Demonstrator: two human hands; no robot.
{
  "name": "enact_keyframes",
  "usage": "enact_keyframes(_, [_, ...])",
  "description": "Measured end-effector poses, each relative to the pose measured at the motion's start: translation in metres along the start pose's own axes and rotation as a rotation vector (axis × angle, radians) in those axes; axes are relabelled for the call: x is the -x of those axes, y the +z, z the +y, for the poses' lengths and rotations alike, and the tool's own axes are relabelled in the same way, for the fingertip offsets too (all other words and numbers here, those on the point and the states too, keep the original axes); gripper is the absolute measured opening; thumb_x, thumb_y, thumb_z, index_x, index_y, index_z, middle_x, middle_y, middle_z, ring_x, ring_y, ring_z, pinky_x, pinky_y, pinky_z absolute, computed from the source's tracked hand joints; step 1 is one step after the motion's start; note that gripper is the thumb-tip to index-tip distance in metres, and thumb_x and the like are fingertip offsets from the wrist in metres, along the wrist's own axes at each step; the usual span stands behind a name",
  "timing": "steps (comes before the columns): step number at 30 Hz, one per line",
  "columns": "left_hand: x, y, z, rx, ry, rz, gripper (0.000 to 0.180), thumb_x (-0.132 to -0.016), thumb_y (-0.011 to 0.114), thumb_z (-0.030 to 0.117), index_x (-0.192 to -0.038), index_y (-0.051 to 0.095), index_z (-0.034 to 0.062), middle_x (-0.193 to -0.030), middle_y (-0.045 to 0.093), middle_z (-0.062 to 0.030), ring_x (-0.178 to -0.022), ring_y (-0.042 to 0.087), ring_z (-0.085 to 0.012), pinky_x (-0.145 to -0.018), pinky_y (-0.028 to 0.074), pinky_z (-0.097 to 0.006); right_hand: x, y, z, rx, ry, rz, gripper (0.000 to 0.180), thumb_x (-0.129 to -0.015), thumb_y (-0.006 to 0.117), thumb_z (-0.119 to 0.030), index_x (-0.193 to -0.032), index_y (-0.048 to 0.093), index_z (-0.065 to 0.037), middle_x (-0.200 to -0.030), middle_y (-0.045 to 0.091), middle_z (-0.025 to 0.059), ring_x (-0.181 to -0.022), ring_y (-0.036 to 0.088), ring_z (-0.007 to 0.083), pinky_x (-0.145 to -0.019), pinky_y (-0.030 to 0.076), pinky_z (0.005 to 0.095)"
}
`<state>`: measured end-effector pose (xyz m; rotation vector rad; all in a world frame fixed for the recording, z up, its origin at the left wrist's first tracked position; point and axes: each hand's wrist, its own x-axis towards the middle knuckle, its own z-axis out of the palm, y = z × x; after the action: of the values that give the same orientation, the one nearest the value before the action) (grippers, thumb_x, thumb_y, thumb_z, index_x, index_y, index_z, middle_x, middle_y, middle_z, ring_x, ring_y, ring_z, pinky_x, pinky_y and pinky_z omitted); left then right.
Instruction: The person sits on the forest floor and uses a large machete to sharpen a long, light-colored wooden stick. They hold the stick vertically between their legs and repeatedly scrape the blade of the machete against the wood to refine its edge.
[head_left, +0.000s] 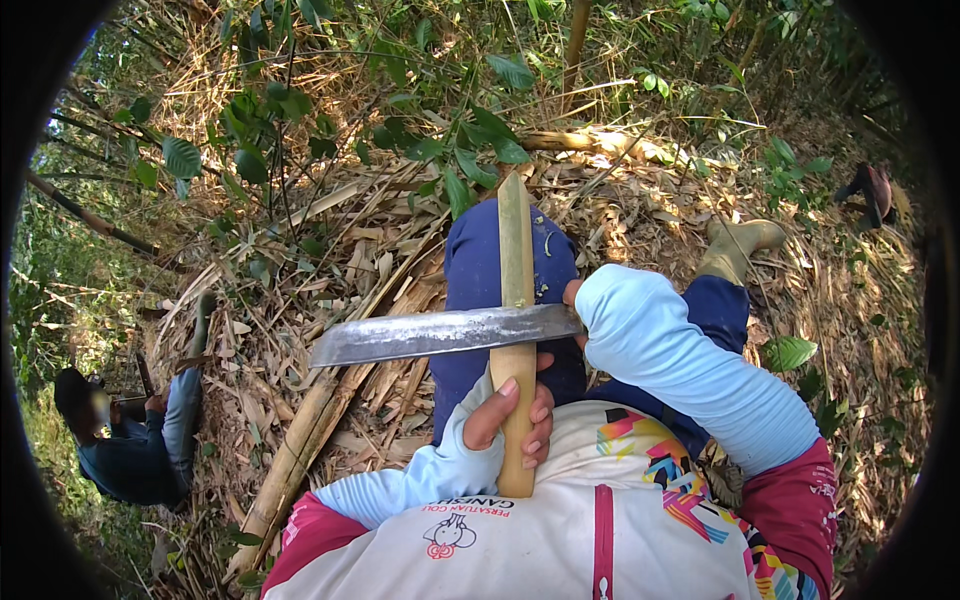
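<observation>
A pale, flat strip of wood or bamboo (517, 245) stands upright along the picture in front of my body, its far end cut to a point. My left hand (490, 418) wraps round its lower part, thumb on the near face and fingers round the right edge. Across the strip's middle lies the machete (420, 334), its worn grey blade stretching left. My right hand (573, 293) is at the blade's right end, closed on the machete; the light blue sleeve covers most of the hand and the handle. The strip's far half lies over my dark blue trouser leg (470, 250).
Dry leaves and husks cover the ground. A long bamboo pole (300, 440) lies slanting at my left, and another cut piece (590, 142) lies ahead. Leafy shrubs (470, 150) hang close in front. A person (130, 455) sits at far left. My boot (735, 248) is at right.
</observation>
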<state>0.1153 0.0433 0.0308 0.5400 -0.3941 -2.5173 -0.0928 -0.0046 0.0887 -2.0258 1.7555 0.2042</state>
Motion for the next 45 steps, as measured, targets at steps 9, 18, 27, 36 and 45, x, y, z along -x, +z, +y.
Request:
enact_keyframes(9, [-0.002, -0.002, 0.001, -0.019, -0.001, -0.007, 0.049, -0.100, 0.041, 0.032, -0.141, 0.027, 0.0090, -0.089, 0.046, -0.0073, -0.064, 0.046, -0.0153, -0.056, 0.043, -0.031, 0.004, 0.007, 0.000, 0.042, -0.051, 0.159, 0.032, -0.068, 0.072, -0.021, -0.096, 0.063, -0.009, -0.075, 0.064, 0.0158, -0.074, 0.065, 0.0345, -0.063, 0.050, 0.0431])
enact_keyframes(18, [-0.002, -0.004, -0.002, -0.058, 0.003, 0.018, 0.035, -0.099, 0.042, 0.037, -0.110, 0.045, 0.0033, -0.082, 0.046, -0.0065, -0.061, 0.045, -0.0148, -0.055, 0.042, -0.029, 0.008, 0.020, 0.002, 0.066, -0.141, 0.210, 0.025, -0.067, 0.067, -0.022, -0.090, 0.064, -0.012, -0.070, 0.063, 0.0129, -0.070, 0.064, 0.0337, -0.063, 0.048, 0.0449])
enact_keyframes(27, [-0.003, -0.008, -0.002, -0.121, -0.067, -0.036, 0.040, -0.097, 0.042, 0.044, -0.088, 0.045, 0.0052, -0.069, 0.046, -0.0058, -0.057, 0.044, -0.0140, -0.054, 0.041, -0.027, 0.015, 0.006, -0.007, 0.007, -0.076, -0.033, 0.025, -0.078, 0.057, -0.018, -0.102, 0.061, -0.013, -0.085, 0.067, 0.0121, -0.084, 0.066, 0.0325, -0.072, 0.047, 0.0523])
enact_keyframes(36, [-0.003, 0.006, 0.001, -0.263, -0.037, 0.097, 0.041, -0.097, 0.042, 0.046, -0.085, 0.045, 0.0069, -0.062, 0.047, -0.0066, -0.053, 0.044, -0.0152, -0.053, 0.041, -0.027, 0.010, 0.012, -0.005, 0.047, -0.091, 0.100, 0.028, -0.068, 0.067, -0.019, -0.094, 0.065, -0.009, -0.072, 0.064, 0.0144, -0.068, 0.065, 0.0341, -0.060, 0.052, 0.0419])
enact_keyframes(45, [-0.004, -0.008, -0.001, -0.195, -0.058, 0.017, 0.034, -0.097, 0.042, 0.038, -0.089, 0.043, 0.0051, -0.080, 0.046, -0.0063, -0.060, 0.045, -0.0141, -0.055, 0.042, -0.029, 0.006, -0.016, -0.019, 0.073, 0.045, -0.305, 0.036, -0.079, 0.063, -0.022, -0.112, 0.057, -0.012, -0.103, 0.066, 0.0125, -0.098, 0.064, 0.0322, -0.084, 0.049, 0.0474])
